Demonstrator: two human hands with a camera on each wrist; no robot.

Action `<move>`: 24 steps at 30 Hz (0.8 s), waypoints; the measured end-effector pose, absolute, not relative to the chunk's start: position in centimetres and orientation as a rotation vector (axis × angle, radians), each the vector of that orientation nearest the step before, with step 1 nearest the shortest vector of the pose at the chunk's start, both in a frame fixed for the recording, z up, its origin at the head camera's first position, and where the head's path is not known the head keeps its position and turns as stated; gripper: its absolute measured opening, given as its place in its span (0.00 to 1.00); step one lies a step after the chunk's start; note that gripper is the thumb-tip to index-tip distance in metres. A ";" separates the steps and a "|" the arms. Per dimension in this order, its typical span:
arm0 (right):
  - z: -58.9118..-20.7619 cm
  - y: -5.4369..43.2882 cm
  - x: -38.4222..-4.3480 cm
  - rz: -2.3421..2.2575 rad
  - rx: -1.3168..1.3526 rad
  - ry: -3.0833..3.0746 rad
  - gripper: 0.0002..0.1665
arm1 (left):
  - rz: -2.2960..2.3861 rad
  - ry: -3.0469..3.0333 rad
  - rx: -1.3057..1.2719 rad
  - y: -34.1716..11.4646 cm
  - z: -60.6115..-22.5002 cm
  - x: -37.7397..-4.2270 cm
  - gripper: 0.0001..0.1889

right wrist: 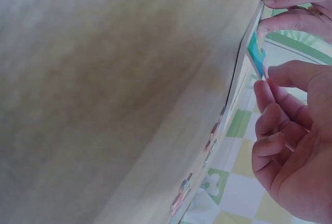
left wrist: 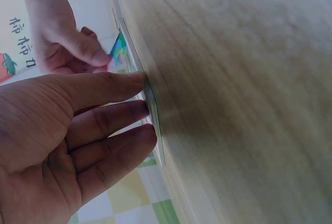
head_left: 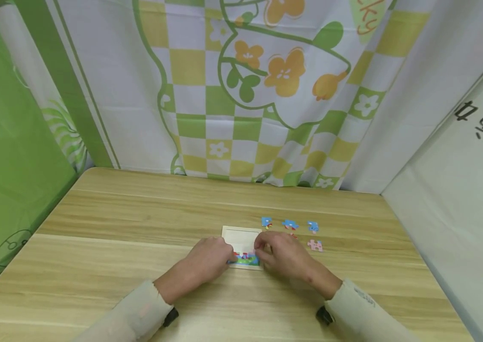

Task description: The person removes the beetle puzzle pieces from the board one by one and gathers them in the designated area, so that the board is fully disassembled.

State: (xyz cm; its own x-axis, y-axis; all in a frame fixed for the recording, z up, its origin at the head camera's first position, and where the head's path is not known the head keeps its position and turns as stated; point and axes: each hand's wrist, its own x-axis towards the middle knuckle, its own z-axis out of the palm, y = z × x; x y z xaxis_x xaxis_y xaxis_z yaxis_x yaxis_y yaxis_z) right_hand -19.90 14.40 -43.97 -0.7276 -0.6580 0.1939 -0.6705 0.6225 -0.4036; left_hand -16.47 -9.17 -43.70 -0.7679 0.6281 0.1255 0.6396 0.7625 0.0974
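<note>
A small wooden puzzle tray (head_left: 242,237) lies on the table, with a row of joined green, blue and red pieces (head_left: 245,260) along its near side. My left hand (head_left: 211,256) holds the tray's left edge; in the left wrist view its thumb and curled fingers (left wrist: 122,149) meet that rim. At the right end, my right hand (head_left: 286,254) pinches a pinkish puzzle piece (right wrist: 266,72) between thumb and forefinger. Next to it, a green-and-blue part (right wrist: 255,54) stands tilted up from the tray. The right hand's other fingers curl loosely.
Beyond my right hand lie loose puzzle pieces: a blue one (head_left: 266,222), another blue one (head_left: 290,224), a third (head_left: 313,226) and a pink one (head_left: 316,245). A red piece (head_left: 294,235) is partly hidden by that hand. A patterned curtain (head_left: 245,118) hangs behind the wooden table (head_left: 138,204).
</note>
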 end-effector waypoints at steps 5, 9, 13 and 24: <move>-43.9 14.4 -20.1 0.767 1.135 -2.795 0.07 | -0.206 -2.869 -1.045 -9.1 -43.5 -16.4 0.08; -43.8 14.4 -20.0 0.795 1.139 -2.817 0.07 | -0.223 -2.879 -1.039 -9.1 -43.4 -16.4 0.08; -43.8 14.4 -20.0 0.805 1.146 -2.824 0.06 | -0.230 -2.890 -1.032 -9.1 -43.3 -16.4 0.09; -42.5 15.5 -19.8 0.851 1.054 -2.886 0.08 | -0.280 -2.839 -1.036 -9.2 -43.6 -16.4 0.06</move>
